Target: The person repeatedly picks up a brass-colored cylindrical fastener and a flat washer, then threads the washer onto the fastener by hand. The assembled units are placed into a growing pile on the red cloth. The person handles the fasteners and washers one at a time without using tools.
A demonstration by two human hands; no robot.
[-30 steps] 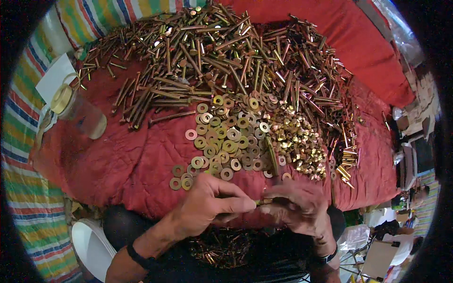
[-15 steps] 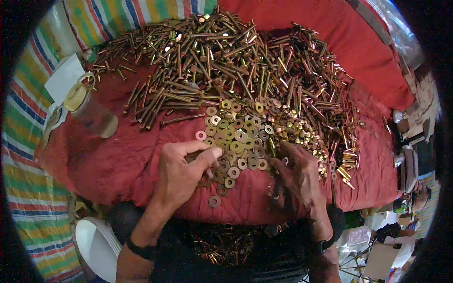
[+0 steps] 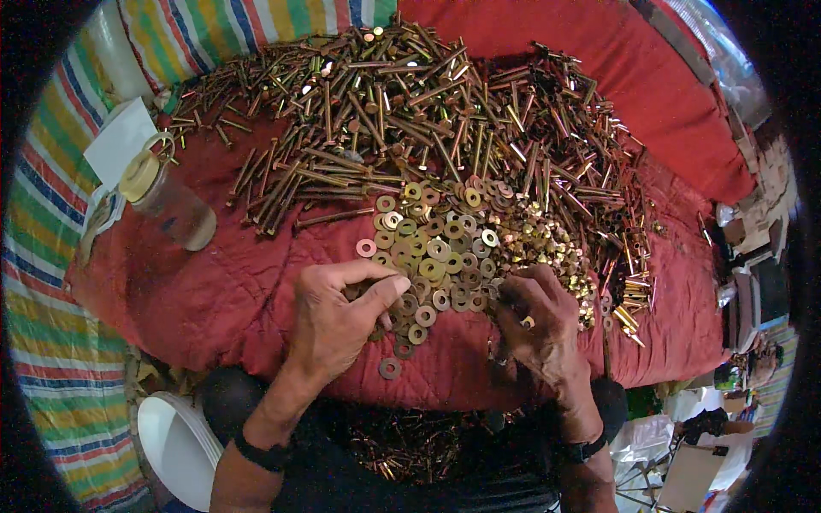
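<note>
My left hand (image 3: 333, 312) is at the left edge of a heap of flat washers (image 3: 434, 269), thumb and index finger pinched together. Whatever is between those fingertips is too small to make out. Across the heap, my right hand (image 3: 543, 321) curls its fingers downward, beside a pile of small brassy nuts (image 3: 547, 244). A small shiny metal piece (image 3: 528, 322) shows among its fingers, its kind unclear. Beyond the washers and nuts lies a broad mound of long bolts (image 3: 385, 120). One loose washer (image 3: 390, 368) rests near the front edge of the red cloth (image 3: 248, 282).
A clear jar with a yellow lid (image 3: 175, 205) leans at the left by a white sheet (image 3: 120, 141). Striped sheeting (image 3: 60, 359) borders the left side. Below the cloth edge, more bolts (image 3: 406, 449) lie near my lap. A white basin (image 3: 171, 445) stands at lower left.
The greenish bolt that showed at my right fingertips is no longer visible, and that hand has curled further inward. My left hand has barely shifted.
</note>
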